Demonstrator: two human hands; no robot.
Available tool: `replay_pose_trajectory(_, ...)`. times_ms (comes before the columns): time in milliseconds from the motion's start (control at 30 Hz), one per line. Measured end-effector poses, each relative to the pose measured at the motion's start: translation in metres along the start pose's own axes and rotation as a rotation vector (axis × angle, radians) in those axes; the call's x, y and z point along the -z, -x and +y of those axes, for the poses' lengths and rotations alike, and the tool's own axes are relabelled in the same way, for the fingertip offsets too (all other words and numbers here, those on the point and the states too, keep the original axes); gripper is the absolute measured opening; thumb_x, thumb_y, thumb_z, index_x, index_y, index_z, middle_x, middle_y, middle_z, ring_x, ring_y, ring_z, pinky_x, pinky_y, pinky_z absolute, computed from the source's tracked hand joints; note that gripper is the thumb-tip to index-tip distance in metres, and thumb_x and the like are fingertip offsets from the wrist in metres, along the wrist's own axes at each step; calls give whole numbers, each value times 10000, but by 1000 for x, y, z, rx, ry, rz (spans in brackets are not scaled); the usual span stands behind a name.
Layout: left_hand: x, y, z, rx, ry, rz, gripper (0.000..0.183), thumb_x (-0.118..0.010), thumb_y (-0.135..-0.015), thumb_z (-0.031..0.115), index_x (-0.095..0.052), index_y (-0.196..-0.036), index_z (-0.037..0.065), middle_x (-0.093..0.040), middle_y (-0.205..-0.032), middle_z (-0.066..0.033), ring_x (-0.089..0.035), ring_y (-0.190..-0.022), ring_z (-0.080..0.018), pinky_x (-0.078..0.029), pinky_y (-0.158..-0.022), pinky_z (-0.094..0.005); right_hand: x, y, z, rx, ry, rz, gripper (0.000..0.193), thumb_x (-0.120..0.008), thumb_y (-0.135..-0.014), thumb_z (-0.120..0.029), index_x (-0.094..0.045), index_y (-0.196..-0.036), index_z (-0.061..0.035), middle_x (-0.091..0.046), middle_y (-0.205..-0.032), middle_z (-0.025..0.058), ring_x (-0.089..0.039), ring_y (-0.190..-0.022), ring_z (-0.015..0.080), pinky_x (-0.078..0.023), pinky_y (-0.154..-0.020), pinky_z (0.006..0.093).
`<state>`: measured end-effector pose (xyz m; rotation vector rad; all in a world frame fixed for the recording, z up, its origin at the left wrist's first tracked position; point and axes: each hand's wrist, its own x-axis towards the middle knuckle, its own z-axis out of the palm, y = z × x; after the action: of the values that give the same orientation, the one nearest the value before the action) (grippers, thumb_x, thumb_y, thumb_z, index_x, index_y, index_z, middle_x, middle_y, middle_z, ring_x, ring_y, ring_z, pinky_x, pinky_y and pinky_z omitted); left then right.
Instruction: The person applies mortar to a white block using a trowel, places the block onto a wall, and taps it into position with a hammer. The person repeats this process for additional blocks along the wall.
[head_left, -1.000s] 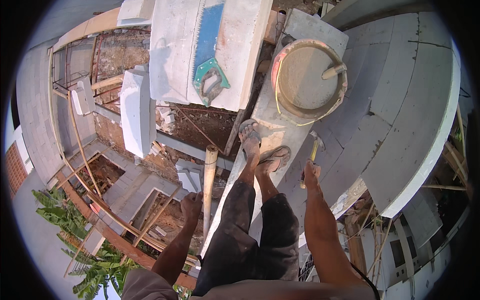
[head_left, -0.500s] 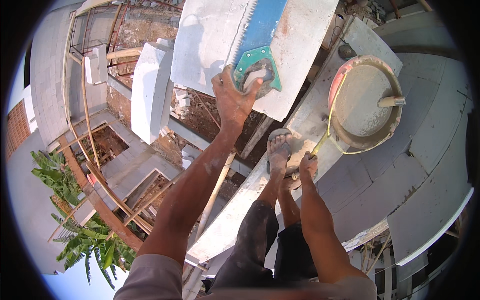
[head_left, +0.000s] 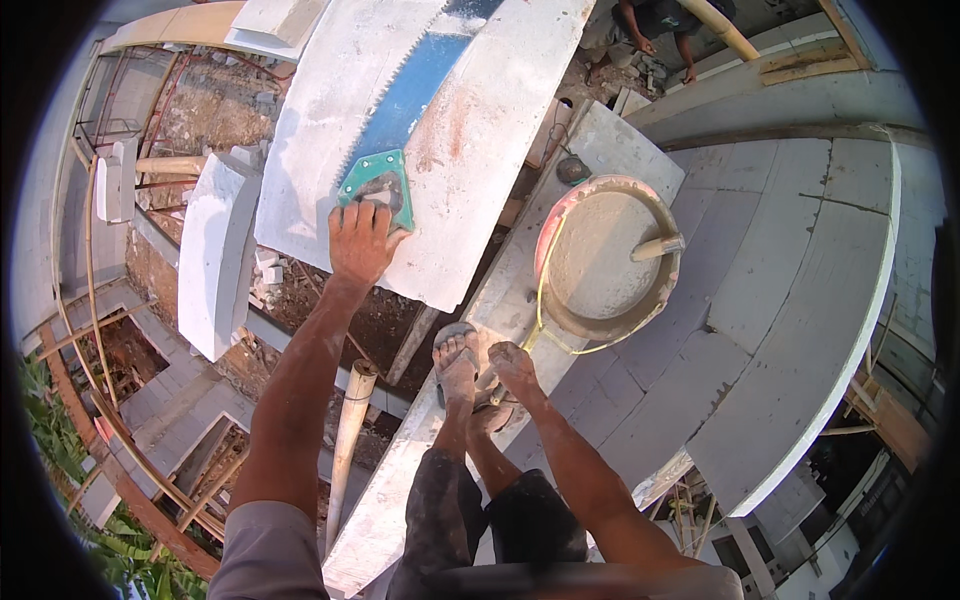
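Surface: pale, dusty slab (head_left: 480,200) carrying the saw (head_left: 405,105); narrow ledge (head_left: 400,510) beside it under the feet.
Room: open-air masonry site; bamboo pole (head_left: 350,430) near the ledge, mortar bucket (head_left: 548,245) on it; another person (head_left: 655,50) at the top edge.
Saw: flat on the slab, blade pointing away, teeth leftward.
Left hand (head_left: 362,240): fingers bent over the near part of the green handle, thumb at its right; grip tightness unclear.
Right hand (head_left: 512,366): fingers closed around a hammer (head_left: 528,338), above the ledge.
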<state>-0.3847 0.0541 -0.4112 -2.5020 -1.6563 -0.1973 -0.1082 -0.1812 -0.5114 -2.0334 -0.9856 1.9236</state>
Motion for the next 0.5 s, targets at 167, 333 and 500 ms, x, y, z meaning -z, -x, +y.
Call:
replay_pose_trajectory(167,0,-14,-33,154,-147,-145,503,-709,-760,512,-613,-1075,131,-528,-986,-63,-535,-968,-255,-399,-853,-462,3,-25,-94,233,-401,245,360,-585,-981,-364,-612,-1107,-27,-638,-947,53,-602,-796,131,-511,-677,285)
replay_pose_trajectory(333,9,-21,-37,283,-85,-208,499,-711,-811,460,-605,-1174,135,-543,-1074,-84,-545,-1021,-292,-432,-864,-474,6,-36,-175,338,-489,300,331,-616,-971,-294,-619,-1089,14,-663,-954,84,-600,-877,194,-485,-815,343)
replay_pose_trajectory(500,39,18,30,251,316,138,389,-743,-832,156,-595,-1171,37,-551,-1199,-150,-551,-1115,-337,-472,-915,-475,32,24,-172,423,-331,409,166,-558,-818,2,-642,-959,-26,-686,-857,130,-672,-854,242,-522,-762,350)
